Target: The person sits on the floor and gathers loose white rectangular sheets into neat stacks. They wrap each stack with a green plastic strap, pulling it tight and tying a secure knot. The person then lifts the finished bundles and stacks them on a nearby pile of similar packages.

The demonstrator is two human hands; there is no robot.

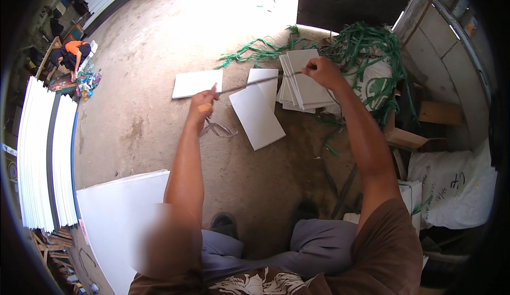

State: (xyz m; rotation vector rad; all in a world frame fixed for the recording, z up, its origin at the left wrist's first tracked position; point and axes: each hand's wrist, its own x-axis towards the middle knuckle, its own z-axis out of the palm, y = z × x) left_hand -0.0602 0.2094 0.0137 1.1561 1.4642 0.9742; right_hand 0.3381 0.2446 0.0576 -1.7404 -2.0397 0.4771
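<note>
A thin dark strap (255,84) is stretched between my two hands, above the floor. Its left end is gripped in my left hand (201,106), which is closed and has an orange-yellow patch on the fingers; a loose loop of strap hangs below it. The other end is pinched in my right hand (321,73), over a fanned stack of white boards (307,90). Beneath the strap, a white board (257,118) lies tilted across another white board (264,77). Just beyond my left hand lies a flat stack of white boards (197,82).
Tangled green strips (366,42) cover a white sack (380,77) at the right. A large white sheet stack (122,204) lies near left. Tall stacked white sheets (37,157) line the left edge. A person in orange (77,56) bends down at far left. Another white sack (451,188) lies right.
</note>
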